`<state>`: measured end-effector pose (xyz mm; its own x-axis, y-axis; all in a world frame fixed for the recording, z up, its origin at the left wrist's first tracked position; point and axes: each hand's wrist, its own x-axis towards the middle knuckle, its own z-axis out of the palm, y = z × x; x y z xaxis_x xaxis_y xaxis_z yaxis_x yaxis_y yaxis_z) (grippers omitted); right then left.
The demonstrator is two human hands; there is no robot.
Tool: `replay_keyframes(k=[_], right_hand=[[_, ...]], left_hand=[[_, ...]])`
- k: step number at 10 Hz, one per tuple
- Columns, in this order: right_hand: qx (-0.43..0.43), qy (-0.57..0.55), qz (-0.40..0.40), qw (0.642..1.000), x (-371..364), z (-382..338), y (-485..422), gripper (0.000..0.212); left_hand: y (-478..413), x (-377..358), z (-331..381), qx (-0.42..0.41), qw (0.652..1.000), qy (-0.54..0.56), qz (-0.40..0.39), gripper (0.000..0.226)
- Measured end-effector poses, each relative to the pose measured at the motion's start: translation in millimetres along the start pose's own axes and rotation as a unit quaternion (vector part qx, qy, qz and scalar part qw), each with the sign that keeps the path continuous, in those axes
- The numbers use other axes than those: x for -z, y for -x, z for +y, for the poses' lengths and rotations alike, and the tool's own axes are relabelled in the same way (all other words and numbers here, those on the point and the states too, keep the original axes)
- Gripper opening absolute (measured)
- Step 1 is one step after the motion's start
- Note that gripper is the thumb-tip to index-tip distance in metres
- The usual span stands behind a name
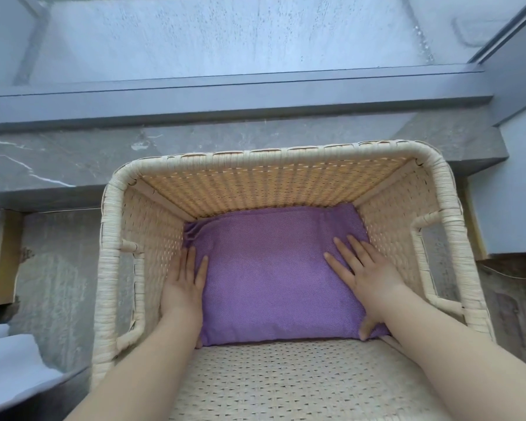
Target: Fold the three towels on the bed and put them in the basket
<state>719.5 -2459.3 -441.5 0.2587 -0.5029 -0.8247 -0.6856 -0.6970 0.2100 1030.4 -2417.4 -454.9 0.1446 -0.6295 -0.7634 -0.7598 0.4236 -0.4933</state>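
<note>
Marble ledge (pixel 73 159) behind, flat open left grip (pixel 184 287) and right grip (pixel 368 275) are pressing purple towel (pixel 271 275) into wicker basket (pixel 274 153), best evenly.

We cannot tell whether other towels lie under the purple towel (pixel 271 275), which covers the floor of the wicker basket (pixel 286 154). At 6 o'clock the basket's near wall and both forearms (pixel 140 372) run off the bottom edge. At 8 o'clock the left edge cuts a white cloth (pixel 9 357).
</note>
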Motion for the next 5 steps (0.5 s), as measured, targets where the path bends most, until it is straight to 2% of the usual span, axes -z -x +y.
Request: replay_keyframes(k=[1,2,3,4,5], right_hand=[[-0.027,-0.002,0.001,1.000,-5,-7,-8,0.152],[-0.039,-0.003,0.016,0.999,-10,-9,-16,0.152],[-0.040,-0.009,0.010,0.999,-5,-9,-11,0.151],[-0.052,-0.068,0.016,0.996,8,-9,7,0.152],[-0.069,-0.169,0.062,0.981,35,-8,32,0.133]], left_hand=[[-6,-9,8,0.023,1.000,-0.014,0.006,0.123],[-16,-14,10,0.028,0.999,-0.017,0.021,0.095],[-11,-10,9,0.023,0.999,-0.012,0.025,0.087],[8,5,5,0.007,0.999,0.042,0.004,0.089],[37,39,-9,-0.027,0.988,0.152,-0.003,0.115]])
